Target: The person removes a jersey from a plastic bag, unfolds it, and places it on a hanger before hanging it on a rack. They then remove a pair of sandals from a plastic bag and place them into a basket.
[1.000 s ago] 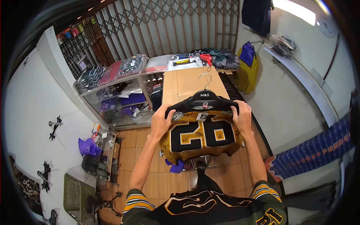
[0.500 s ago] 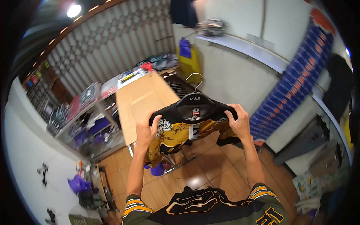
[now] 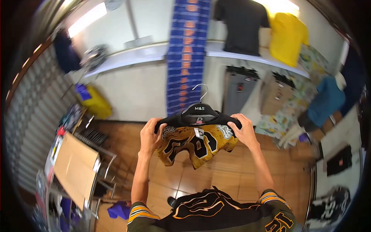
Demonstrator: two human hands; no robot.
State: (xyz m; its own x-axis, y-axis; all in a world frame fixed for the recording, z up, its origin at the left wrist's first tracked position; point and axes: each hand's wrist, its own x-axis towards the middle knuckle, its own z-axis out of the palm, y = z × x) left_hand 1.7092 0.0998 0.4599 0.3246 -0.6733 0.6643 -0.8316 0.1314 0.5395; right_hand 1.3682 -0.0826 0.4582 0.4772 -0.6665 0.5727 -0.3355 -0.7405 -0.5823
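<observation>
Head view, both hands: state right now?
Left hand: closed, holding one shoulder of the black-and-gold numbered jersey on the M&S hanger.
Right hand: closed, holding the jersey's opposite shoulder.

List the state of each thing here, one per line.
Jersey: held up, spread at the shoulders, hem uneven.
Hanger: inside the jersey's neck, hook upward.
Left hand: closed on one shoulder.
Right hand: closed on the other.
Blue banner: hanging vertically.
Grey trousers: hanging.
Light: lit.

A numbered gold jersey (image 3: 194,144) hangs on a hanger (image 3: 199,109).
</observation>
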